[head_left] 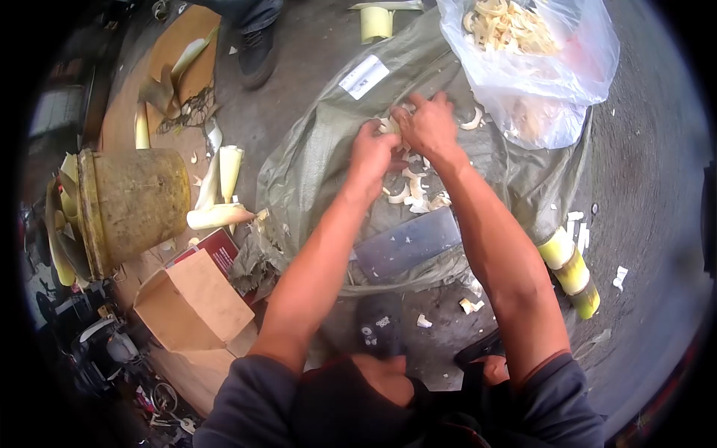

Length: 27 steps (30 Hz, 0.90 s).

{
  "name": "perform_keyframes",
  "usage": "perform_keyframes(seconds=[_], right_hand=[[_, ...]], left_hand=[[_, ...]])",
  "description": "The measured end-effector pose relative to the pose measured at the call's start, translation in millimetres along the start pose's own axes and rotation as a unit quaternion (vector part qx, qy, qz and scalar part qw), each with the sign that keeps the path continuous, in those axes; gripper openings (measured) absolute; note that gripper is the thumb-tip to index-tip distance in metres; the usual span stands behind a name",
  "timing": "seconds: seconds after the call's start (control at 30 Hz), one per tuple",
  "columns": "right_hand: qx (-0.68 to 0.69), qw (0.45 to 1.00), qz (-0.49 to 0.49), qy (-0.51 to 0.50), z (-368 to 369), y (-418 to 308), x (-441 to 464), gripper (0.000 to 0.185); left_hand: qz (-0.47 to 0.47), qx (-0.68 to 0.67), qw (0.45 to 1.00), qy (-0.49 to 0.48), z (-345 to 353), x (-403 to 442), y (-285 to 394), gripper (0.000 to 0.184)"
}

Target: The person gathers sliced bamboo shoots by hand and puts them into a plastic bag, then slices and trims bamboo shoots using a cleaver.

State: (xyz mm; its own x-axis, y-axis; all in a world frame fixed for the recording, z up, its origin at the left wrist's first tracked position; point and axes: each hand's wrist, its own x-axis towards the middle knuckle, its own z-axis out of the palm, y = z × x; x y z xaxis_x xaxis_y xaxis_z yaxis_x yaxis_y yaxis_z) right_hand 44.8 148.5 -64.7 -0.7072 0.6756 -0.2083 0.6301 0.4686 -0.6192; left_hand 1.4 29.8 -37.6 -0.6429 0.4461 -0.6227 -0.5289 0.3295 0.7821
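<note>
many curved pale pieces [511,28] are already held in the clear plastic bag [575,75] at 2 o'clock from the hands; well along, by the look of it. not finished, though: loose pieces [414,190] are scattered on the green sack [314,175] at 6 o'clock, plus one stray curl [472,119] at 3. left hand [370,153] and right hand [428,128] are brought close together over the sack, fingers bent around a pale piece [387,125]; whether it is clamped by either can't be told. jointed stalk [573,274] at 4 o'clock is seen unsliced.
</note>
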Motion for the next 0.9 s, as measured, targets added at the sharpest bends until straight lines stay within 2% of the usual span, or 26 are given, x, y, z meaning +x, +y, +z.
perform_keyframes(seconds=[0.1, 0.2, 0.27, 0.37, 0.47, 0.5, 0.57, 0.6, 0.63, 0.67, 0.7, 0.73, 0.77, 0.8, 0.87, 0.9], right_hand=[[0.045, 0.997, -0.069, 0.016, 18.2, 18.1, -3.7, 0.043], [0.162, 0.986, 0.040, 0.009, 13.5, 9.3, -31.1, 0.039], [0.183, 0.982, 0.033, 0.041, 22.0, 8.2, -36.8, 0.037], [0.255, 0.964, 0.020, 0.069, 32.6, 5.4, -46.8, 0.036], [0.331, 0.935, 0.001, 0.126, 8.1, -9.6, -56.7, 0.034], [0.356, 0.923, -0.003, 0.145, -8.0, -17.3, -60.1, 0.033], [0.298, 0.924, -0.040, 0.235, -54.9, -31.0, -49.7, 0.032], [0.279, 0.917, -0.057, 0.279, -79.5, -32.9, -35.0, 0.032], [0.261, 0.925, -0.027, 0.275, -101.7, -25.8, -10.8, 0.030], [0.056, 0.942, -0.175, 0.281, -134.7, -1.9, 24.3, 0.031], [-0.139, 0.881, -0.313, 0.327, -167.6, 21.7, 59.1, 0.032], [0.032, 0.924, -0.214, 0.317, -177.7, 12.9, 65.4, 0.035], [0.200, 0.927, -0.105, 0.298, -190.5, 3.8, 65.5, 0.043], [0.149, 0.934, -0.132, 0.298, -200.7, 3.7, 54.8, 0.038], [0.046, 0.935, -0.187, 0.297, -216.7, 7.3, 11.8, 0.031], [0.077, 0.938, -0.161, 0.298, -193.8, 11.5, -13.5, 0.033]], left_hand=[[-0.015, -0.106, 0.994, -0.012, 2.9, 1.2, -4.8, 0.055], [-0.018, -0.142, 0.990, -0.017, 3.4, 0.0, -7.8, 0.038], [-0.023, -0.142, 0.990, -0.006, 2.4, 1.9, -11.2, 0.030], [0.059, -0.130, 0.988, 0.055, 6.6, 10.7, -27.2, 0.031], [0.055, -0.144, 0.987, 0.052, 20.9, -21.2, 2.5, 0.027], [0.100, -0.132, 0.986, 0.030, 31.1, -25.6, 16.7, 0.028], [0.187, -0.108, 0.976, -0.009, 51.8, -37.0, 48.3, 0.028], [0.192, -0.138, 0.970, -0.054, 68.5, -35.8, 72.3, 0.028], [0.191, -0.167, 0.962, -0.098, 86.7, -26.3, 98.6, 0.029], [0.229, -0.129, 0.951, -0.160, 101.2, -3.0, 123.6, 0.032], [0.266, -0.090, 0.934, -0.220, 109.1, 8.0, 142.7, 0.038], [0.272, -0.015, 0.939, -0.210, 105.4, -9.7, 165.2, 0.045], [0.371, 0.040, 0.916, -0.145, 106.6, 2.6, 162.5, 0.045], [0.458, 0.098, 0.882, -0.058, 107.9, 14.8, 159.9, 0.045], [0.376, 0.203, 0.904, -0.025, 75.8, -9.7, 136.9, 0.048], [0.339, 0.223, 0.913, -0.038, 59.6, -14.2, 107.8, 0.052]])
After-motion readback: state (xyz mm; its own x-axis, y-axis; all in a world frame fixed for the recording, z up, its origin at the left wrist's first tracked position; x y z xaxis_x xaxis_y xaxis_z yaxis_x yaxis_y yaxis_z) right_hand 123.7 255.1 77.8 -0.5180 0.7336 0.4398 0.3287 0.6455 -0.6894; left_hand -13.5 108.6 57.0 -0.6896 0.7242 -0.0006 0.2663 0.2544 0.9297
